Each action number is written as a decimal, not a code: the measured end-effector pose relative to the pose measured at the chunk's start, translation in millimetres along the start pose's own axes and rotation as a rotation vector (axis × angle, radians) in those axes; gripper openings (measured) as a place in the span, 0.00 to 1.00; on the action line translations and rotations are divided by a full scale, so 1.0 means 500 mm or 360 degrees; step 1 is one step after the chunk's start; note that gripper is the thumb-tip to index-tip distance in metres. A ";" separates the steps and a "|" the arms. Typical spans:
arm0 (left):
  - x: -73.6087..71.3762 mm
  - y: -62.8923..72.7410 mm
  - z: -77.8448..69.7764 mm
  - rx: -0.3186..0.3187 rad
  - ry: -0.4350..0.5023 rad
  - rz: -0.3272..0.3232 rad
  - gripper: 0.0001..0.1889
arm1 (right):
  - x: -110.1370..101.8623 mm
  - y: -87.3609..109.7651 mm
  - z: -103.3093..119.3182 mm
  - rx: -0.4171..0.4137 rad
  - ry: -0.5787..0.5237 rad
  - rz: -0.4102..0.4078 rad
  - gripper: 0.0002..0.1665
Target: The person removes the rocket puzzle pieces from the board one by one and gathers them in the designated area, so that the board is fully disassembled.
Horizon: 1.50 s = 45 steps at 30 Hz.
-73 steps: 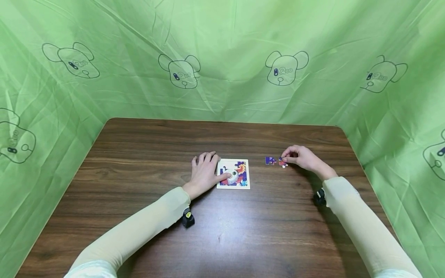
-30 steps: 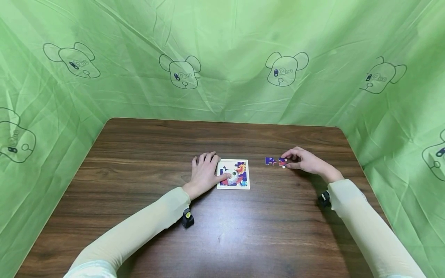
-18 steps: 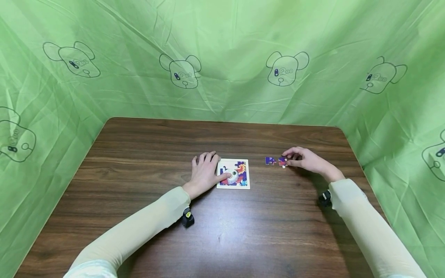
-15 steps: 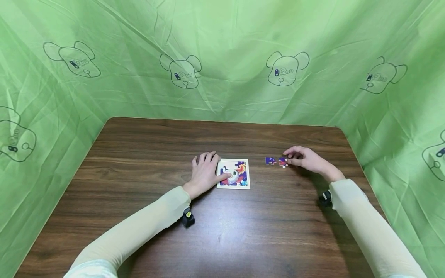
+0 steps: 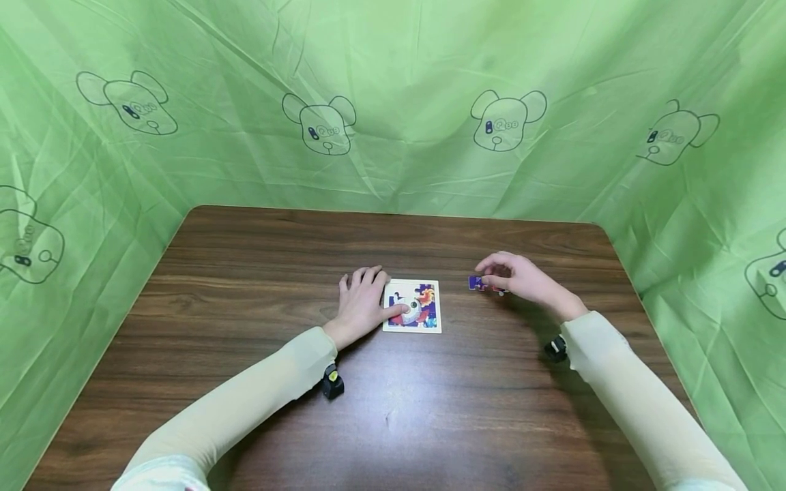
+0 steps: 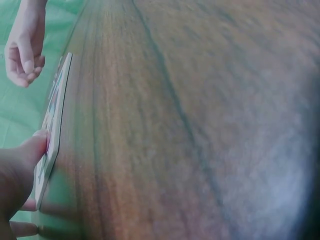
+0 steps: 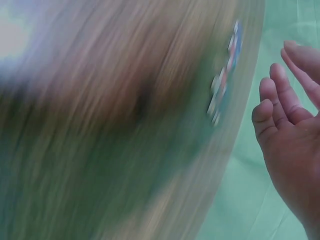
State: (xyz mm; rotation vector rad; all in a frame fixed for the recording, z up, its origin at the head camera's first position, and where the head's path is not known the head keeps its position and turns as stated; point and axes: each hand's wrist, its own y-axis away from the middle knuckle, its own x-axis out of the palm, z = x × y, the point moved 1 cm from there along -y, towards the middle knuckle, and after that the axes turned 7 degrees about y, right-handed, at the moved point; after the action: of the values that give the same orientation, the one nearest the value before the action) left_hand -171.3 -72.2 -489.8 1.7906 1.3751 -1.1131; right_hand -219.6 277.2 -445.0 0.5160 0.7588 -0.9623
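Observation:
My left hand (image 5: 361, 308) rests at the left side of a small square jigsaw puzzle tray (image 5: 440, 308), its thumb lying on the picture and its fingers spread along the edge. The tray has a pale border and a partly filled purple, red and white picture. In the left wrist view the thumb (image 6: 34, 145) presses on top of the tilted-looking tray. My right hand (image 5: 523, 276) hovers over two loose jigsaw pieces, fingers relaxed and holding nothing. The purple piece (image 5: 475, 282) shows at its fingertips; the red-and-purple piece (image 5: 501, 292) is mostly hidden under the hand.
Everything lies on a dark wood-grain table (image 5: 393, 382) with rounded far corners. Green cloth (image 5: 405, 177) printed with bear heads hangs around its back and sides. The right wrist view is blurred, showing both pieces as a thin strip on the table.
My right hand has let go of the red-and-purple piece, lifted and moved left to above the purple one. The left hand and the tray have stayed in place.

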 end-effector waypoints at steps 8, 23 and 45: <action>0.002 -0.001 0.003 -0.0005 -0.0006 -0.0012 0.42 | 0.051 -0.035 0.060 -0.0218 0.0172 0.0014 0.14; -0.002 0.004 -0.002 0.0015 0.0008 -0.0034 0.43 | 0.129 -0.082 0.107 -0.0345 0.0323 0.0145 0.21; -0.004 0.013 0.004 0.0125 0.0064 -0.0052 0.44 | 0.137 -0.094 0.106 -0.0375 0.0385 0.0252 0.23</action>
State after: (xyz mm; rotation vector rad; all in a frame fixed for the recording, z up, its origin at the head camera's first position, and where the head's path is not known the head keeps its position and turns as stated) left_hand -165.7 -76.6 -489.2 1.8613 1.4067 -1.1687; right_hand -218.4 181.1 -466.6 0.4824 1.0189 -0.6595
